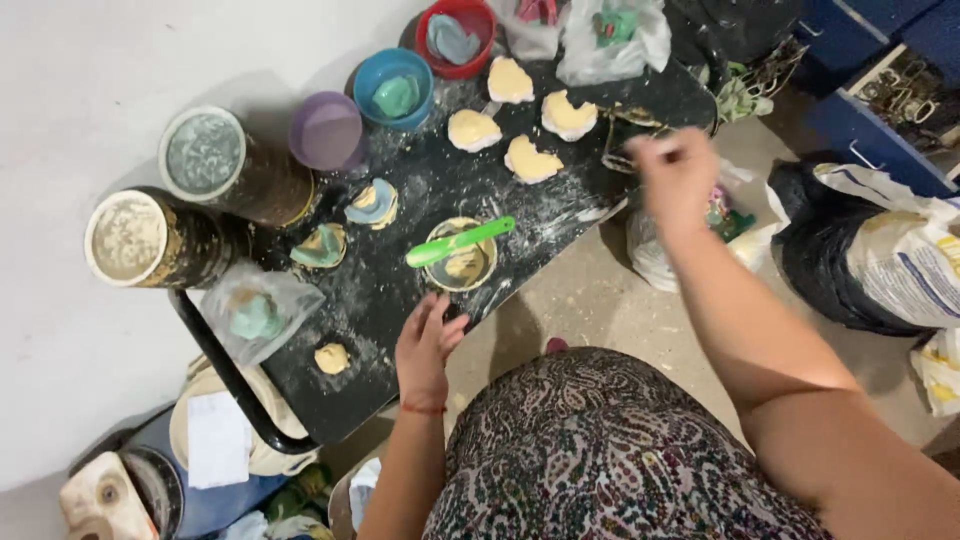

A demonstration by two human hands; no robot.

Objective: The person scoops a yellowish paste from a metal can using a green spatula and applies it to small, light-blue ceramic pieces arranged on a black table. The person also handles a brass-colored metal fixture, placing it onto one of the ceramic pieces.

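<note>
Head view looks down at a black tabletop (pixel 400 270) dusted with white powder. At its left edge stand two tins (pixel 128 238), then a purple cup (pixel 326 130) and a blue bowl (pixel 393 85). Near the front edge sits a small bowl (pixel 462 262) with a green spatula (pixel 458 243) lying across it. The left hand (pixel 425 345) rests flat on the front edge just beside that bowl, fingers apart, holding nothing. Four yellow dough lumps (pixel 530 160) lie near the far right corner. The right hand (pixel 675 175) hovers at the right edge, blurred; I cannot tell its grip.
</note>
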